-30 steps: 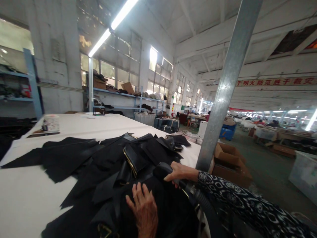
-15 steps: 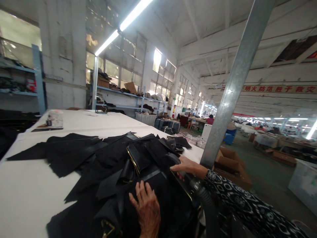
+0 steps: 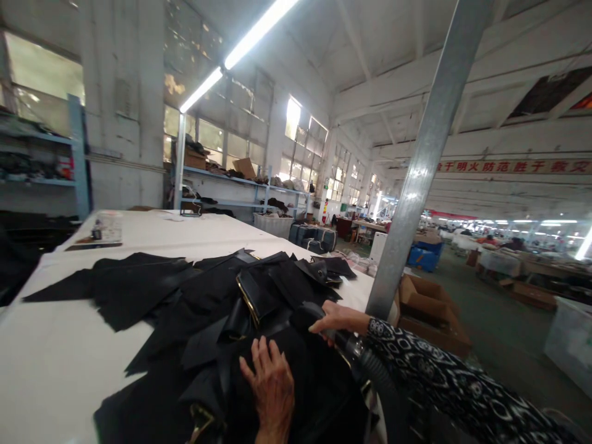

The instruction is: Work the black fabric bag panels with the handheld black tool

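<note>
Wrapped around the black handle of a steam iron point(image 3: 309, 316), the right hand point(image 3: 333, 318) gripped it with fingers curled shut, a ribbed grey hose point(image 3: 375, 376) trailing back from the handle under the patterned sleeve point(image 3: 444, 385). Flat and spread, the left hand point(image 3: 271, 388) pressed on the black fabric point(image 3: 300, 382) at the near edge of the white table point(image 3: 50, 364). Black cut pieces point(image 3: 152, 283) and gold-trimmed black bags point(image 3: 256, 295) crowded the table's right side, heaped just ahead of the iron. A slanting steel post point(image 3: 419, 166) rose just past the right edge, with open cardboard boxes point(image 3: 428, 311) on the floor beside it. At the far left corner lay a small printed packet point(image 3: 107, 227).
</note>
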Demonstrator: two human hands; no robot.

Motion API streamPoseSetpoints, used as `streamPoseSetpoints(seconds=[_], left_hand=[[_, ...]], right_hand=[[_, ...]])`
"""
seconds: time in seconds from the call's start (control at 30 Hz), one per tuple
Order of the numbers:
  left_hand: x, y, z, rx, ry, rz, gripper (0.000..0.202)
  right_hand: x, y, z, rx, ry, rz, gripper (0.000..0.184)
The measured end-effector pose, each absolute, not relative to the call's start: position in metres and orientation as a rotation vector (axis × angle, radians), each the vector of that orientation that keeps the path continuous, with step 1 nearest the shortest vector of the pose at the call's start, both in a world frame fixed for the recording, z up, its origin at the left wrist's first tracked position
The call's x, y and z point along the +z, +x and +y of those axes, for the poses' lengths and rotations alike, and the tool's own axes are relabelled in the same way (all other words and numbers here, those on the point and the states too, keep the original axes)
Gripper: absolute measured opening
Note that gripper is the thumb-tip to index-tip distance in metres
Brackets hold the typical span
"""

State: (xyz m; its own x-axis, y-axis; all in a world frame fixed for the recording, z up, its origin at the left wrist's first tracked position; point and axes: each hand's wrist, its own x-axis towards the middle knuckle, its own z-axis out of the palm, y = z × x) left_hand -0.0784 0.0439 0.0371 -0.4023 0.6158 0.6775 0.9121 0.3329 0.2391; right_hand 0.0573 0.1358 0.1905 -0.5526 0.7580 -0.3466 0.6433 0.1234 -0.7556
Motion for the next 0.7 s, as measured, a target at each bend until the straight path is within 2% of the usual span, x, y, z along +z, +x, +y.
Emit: streamPoseSetpoints(seconds=[0.23,0.43,0.57,0.7], left_hand=[[0.078,-0.094,0.073,-1.075,-1.838,-2.16,0.042],[0.094,-0.103,0.092,-1.331,-2.032,-2.187,0.027],[0.096,-0.109,0.089,-1.78,-2.02,-2.332,0.025],[0.094,-0.11,0.082,-2.457,-2.051,-2.494,0.017]], right_hand=[[0.201,0.076,0.126,1.437,-1.4,-2.296,0.021],[0.191,0.095,0.103,1.429,-1.271,-2.207,0.02],[0.199,0.108,0.087,1.416,-1.218,-2.168,0.024],[0.206,0.114,0.075,1.361,-1.101,-2.186,0.024]])
